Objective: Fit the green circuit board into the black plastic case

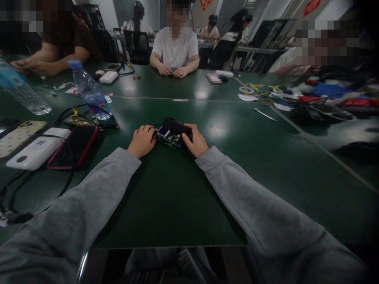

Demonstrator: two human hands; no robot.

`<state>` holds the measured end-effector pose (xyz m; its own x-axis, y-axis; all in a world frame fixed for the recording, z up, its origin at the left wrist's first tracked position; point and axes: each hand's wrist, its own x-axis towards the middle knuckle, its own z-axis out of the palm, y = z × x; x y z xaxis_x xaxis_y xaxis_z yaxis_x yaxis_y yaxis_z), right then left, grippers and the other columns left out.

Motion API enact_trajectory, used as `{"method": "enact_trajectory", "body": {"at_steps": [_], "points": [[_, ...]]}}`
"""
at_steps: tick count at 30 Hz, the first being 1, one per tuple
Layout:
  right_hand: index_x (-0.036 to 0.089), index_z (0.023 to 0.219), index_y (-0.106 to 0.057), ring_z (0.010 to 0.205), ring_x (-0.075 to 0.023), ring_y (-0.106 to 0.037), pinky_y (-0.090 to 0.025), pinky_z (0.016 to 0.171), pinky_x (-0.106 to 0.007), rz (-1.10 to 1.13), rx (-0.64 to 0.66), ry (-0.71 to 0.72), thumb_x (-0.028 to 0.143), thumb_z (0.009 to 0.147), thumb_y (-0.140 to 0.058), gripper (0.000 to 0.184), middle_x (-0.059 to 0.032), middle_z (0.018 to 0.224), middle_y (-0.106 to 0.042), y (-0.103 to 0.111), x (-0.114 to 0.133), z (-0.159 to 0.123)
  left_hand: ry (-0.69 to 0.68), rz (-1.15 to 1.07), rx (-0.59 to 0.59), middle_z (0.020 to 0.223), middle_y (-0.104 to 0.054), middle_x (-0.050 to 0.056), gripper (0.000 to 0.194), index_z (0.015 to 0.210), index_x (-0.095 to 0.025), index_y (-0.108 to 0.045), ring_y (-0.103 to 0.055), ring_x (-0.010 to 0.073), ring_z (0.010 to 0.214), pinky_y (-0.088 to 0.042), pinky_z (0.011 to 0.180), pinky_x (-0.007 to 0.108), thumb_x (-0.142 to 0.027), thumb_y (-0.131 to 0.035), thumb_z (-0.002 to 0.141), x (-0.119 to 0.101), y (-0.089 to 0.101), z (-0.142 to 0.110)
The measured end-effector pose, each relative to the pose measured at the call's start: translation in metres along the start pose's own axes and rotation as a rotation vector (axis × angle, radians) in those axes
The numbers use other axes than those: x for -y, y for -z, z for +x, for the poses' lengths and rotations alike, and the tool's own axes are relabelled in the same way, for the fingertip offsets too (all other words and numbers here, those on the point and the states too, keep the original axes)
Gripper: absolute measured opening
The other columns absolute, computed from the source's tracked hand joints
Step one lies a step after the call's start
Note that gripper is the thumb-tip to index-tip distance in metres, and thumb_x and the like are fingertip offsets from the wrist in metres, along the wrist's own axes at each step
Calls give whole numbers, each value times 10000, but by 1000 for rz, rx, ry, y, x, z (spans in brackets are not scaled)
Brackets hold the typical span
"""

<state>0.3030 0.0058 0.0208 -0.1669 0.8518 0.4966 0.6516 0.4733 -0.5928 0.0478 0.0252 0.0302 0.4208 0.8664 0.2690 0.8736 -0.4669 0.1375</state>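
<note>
One circuit board (169, 139), black case (174, 125) between left fingers (146, 129), right fingers (193, 127).

Your board (171, 140) is between your left hand (143, 141) and right hand (196, 142). Left of your left hand lie a phone (75, 146), then a power bank (34, 152); beyond that hand, leftward, a bottle (90, 88). Beyond your right hand, rightward, a wrench (264, 114).

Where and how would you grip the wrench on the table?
Probably pinch the wrench at mid-shank, right hand coming down from the near side: it lies flat, slim, slanting far-left to near-right, with the cable bundle beyond. That hand is on the circuit board now.
</note>
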Motion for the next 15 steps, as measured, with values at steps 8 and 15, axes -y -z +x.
{"method": "enact_trajectory", "body": {"at_steps": [8,15], "points": [[201,1274,-459,1142,-310,-621,-514,976,-533,3,6,-4,404,920,-496,409,-160,1250,-619,0,0,0,-2,13,-1,1373,-551,144,379,1312,-173,-560,-480,313,1265,-426,1007,494,-289,-398,990,0,0,0],[207,1281,-464,1127,-312,-625,-519,966,-532,0,7,-8,424,925,-494,417,-158,1239,-619,1,0,0,-6,2,11,1374,-550,146,385,1317,-177,-558,-481,316,1267,-429,1006,499,-301,-395,991,1,0,0]]}}
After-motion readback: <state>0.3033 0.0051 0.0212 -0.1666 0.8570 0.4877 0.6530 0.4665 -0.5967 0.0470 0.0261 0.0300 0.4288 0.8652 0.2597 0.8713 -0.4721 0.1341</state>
